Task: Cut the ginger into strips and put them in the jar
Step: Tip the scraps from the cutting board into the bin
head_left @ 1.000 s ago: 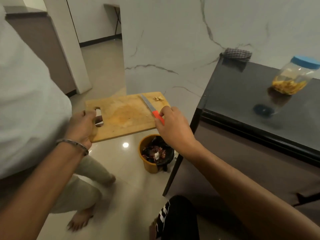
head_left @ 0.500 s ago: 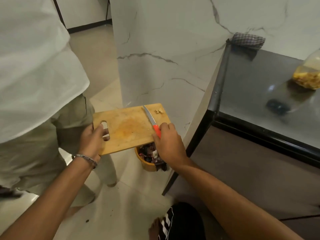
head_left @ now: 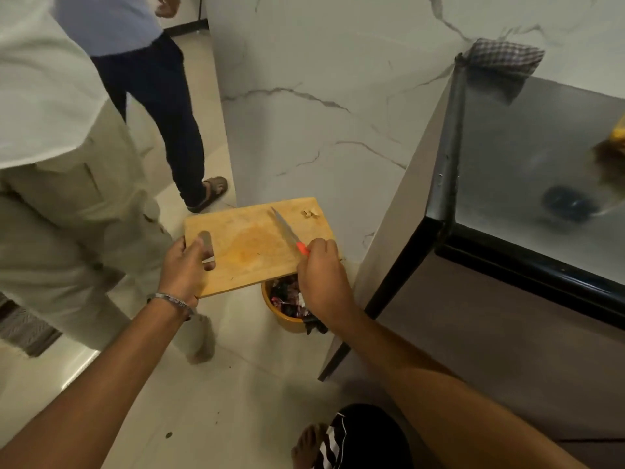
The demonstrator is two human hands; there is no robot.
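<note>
Overhead, left hand (head_left: 184,265) gripping cutting board (head_left: 250,245) through its slot, right hand (head_left: 319,275) clasping knife (head_left: 287,230) flat upon it.

no readable text, labels, brands, numbers or signs on anything in view

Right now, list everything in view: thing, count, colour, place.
cutting board: one, tan wood, held over the bin
knife: one, steel blade, red handle, lying across the board
scraps: small pale pile, board's far corner
bin: one, orange, on the floor under the board
counter: one, dark, right side
checked cloth: one, counter's far corner
bystanders: two, left
left hand: grips the board's handle slot
right hand: holds the knife handle
</note>
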